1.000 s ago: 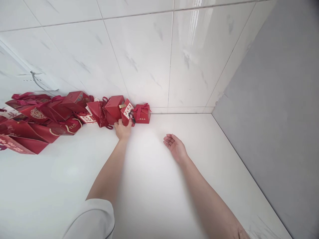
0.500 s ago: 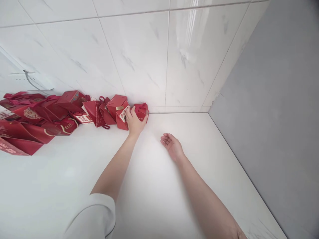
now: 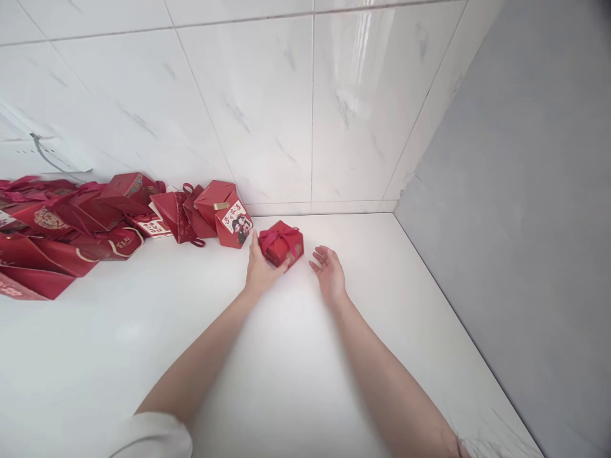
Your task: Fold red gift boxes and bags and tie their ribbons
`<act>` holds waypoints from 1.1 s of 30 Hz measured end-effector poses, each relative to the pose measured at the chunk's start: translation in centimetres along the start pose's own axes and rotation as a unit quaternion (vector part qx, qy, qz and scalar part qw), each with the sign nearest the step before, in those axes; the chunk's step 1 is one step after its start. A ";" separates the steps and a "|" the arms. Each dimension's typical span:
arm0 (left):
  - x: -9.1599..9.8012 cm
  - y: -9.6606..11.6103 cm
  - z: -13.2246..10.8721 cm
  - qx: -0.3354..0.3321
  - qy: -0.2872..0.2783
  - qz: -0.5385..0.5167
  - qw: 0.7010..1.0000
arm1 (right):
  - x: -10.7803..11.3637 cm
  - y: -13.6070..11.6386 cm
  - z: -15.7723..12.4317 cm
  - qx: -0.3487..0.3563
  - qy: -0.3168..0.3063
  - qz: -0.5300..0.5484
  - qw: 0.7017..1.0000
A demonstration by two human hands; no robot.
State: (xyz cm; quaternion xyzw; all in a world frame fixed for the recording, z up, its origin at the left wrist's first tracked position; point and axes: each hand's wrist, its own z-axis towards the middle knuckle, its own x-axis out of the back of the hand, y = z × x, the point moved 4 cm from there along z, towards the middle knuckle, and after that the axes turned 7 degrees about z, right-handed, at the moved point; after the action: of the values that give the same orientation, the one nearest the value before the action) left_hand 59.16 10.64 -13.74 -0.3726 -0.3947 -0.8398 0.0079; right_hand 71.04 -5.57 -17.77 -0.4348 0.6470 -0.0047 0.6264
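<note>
The ribbon-tied red gift box (image 3: pixel 281 248) sits at the bench's (image 3: pixel 277 356) far side, in the clasp of the left hand (image 3: pixel 261 270), whose fingers go along its left side while the thumb presses its near edge. The box is tilted a little, with its magenta ribbon (image 3: pixel 280 236) knotted across the face turned up to the head camera. Just to the right of the ribbon-tied box and apart from it, the right hand (image 3: pixel 330 272) is wide and loose, fingers slightly curled, palm turned toward it. Near the ribbon-tied box, on its left, is an angular red box (image 3: pixel 231 239). Farther left of the ribbon-tied box runs a crowded row of red gift boxes (image 3: pixel 95 213), many with ribbons, and among them a rope-handled box (image 3: pixel 112 247); what any of them contains is hidden. The angular red box bears a white label (image 3: pixel 238 219) with dark-red Chinese characters, too small to read surely, above a drawn couple. A white card (image 3: pixel 157 226) left of the ribbon-tied box shows a red double-happiness sign. Gold writing on the rope-handled box is too blurred to read. Marbled wall tiles (image 3: pixel 258 95) rise behind the ribbon-tied box, and a grey panel (image 3: pixel 515 191) stands well to its right.
</note>
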 end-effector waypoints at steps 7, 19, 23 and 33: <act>1.8 2.6 -9.5 -0.036 -0.170 -0.207 0.963 | -0.4 -1.2 -1.2 -0.017 -0.075 -0.045 0.996; 1.7 3.9 -8.8 0.101 -0.003 -0.272 0.957 | -2.4 -1.7 -4.4 -0.091 -0.273 -0.138 0.948; 1.2 3.3 -8.2 0.089 0.035 -0.259 0.961 | -2.4 -1.2 -4.0 -0.089 -0.248 -0.134 0.955; -1.1 2.7 -5.5 0.106 0.016 -0.279 0.954 | -1.4 -2.9 -3.9 0.291 -0.115 -0.327 0.892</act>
State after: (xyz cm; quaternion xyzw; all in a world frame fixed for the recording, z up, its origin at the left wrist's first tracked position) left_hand 57.41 4.80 -14.89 -0.2309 -0.5691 -0.7681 -0.1810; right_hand 69.22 -8.70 -14.21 -0.4180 0.3611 -0.3474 0.7578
